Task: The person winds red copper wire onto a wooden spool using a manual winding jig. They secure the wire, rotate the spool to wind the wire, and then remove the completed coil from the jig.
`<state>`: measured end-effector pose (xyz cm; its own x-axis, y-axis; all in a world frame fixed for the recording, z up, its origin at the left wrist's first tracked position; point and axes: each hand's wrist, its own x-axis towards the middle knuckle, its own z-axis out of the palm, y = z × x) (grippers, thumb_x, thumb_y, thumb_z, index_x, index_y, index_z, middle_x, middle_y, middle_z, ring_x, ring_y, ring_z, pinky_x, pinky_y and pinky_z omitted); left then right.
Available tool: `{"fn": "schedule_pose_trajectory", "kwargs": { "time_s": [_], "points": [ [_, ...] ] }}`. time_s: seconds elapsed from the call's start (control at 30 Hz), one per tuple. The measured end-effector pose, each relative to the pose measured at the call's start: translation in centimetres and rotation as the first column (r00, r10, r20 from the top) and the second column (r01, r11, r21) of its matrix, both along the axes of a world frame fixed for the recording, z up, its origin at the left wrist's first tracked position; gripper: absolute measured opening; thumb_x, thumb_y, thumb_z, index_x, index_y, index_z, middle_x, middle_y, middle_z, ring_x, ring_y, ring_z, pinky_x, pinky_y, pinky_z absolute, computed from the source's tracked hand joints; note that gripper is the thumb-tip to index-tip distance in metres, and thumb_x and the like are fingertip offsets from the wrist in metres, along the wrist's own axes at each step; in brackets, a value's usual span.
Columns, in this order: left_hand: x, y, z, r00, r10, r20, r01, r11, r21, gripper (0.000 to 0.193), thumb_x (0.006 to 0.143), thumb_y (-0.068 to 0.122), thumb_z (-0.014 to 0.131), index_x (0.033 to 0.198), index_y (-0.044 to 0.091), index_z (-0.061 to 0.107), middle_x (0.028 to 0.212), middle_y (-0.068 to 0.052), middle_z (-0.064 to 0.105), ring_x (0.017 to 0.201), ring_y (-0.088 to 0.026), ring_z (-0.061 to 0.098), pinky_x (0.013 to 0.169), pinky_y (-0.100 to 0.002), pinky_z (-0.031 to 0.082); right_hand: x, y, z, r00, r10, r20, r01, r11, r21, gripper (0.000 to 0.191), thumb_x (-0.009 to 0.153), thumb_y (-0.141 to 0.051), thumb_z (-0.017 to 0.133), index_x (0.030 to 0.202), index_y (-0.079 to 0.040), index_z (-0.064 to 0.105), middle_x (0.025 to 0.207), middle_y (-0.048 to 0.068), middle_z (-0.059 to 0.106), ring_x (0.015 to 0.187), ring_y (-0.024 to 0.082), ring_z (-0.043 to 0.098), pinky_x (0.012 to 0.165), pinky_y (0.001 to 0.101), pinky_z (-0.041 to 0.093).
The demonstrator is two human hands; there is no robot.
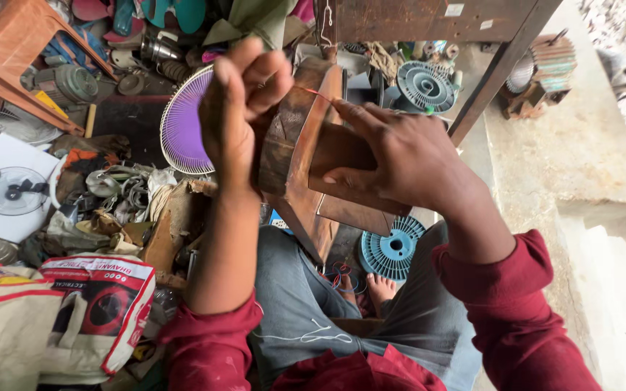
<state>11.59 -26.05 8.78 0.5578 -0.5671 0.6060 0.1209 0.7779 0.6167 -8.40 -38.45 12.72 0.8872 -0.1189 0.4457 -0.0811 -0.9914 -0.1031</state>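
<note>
Red sleeves and grey trousers are seen nearest, with a blue plastic spool (393, 250) on the floor at about 6 o'clock from the hands. Above it, a wooden winding block (306, 156) is steadied by the right hand (400, 159), laid half open on its side. A thin copper wire (318, 93) at the block's 12 o'clock is pinched by the closed left hand (237, 119). Winding seems in hand; even tension is judged necessary next. A purple fan guard (181, 130) lies beyond at 9 o'clock.
</note>
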Motion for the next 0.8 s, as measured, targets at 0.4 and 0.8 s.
{"fn": "schedule_pose_trajectory", "kwargs": {
  "time_s": [0.4, 0.8],
  "points": [
    [-0.3, 0.0, -9.9, 0.878, -0.172, -0.448, 0.088, 0.976, -0.201, 0.018, 0.118, 0.017, 0.068, 0.124, 0.000, 0.068, 0.110, -0.004, 0.072, 0.087, -0.009, 0.066, 0.079, -0.025, 0.055, 2.0, 0.8, -1.5, 0.967, -0.215, -0.134, 0.172, 0.946, -0.275, 0.109, 0.058, -0.058, 0.087, 0.150, -0.016, 0.047, 0.123, 0.004, 0.063, 0.106, 0.023, 0.065, 0.088, 0.0418, 0.049],
    [0.5, -2.2, -15.0, 0.895, -0.044, -0.443, 0.062, 0.998, 0.028, 0.021, 0.096, 0.000, 0.073, 0.116, 0.002, 0.069, 0.110, -0.011, 0.074, 0.099, -0.019, 0.071, 0.089, -0.033, 0.058, 4.2, -1.0, -1.3, 0.961, -0.208, -0.184, 0.171, 0.965, -0.197, 0.116, 0.051, -0.070, 0.088, 0.147, -0.020, 0.048, 0.132, 0.008, 0.067, 0.102, 0.030, 0.071, 0.086, 0.0467, 0.053]
  ]
}}
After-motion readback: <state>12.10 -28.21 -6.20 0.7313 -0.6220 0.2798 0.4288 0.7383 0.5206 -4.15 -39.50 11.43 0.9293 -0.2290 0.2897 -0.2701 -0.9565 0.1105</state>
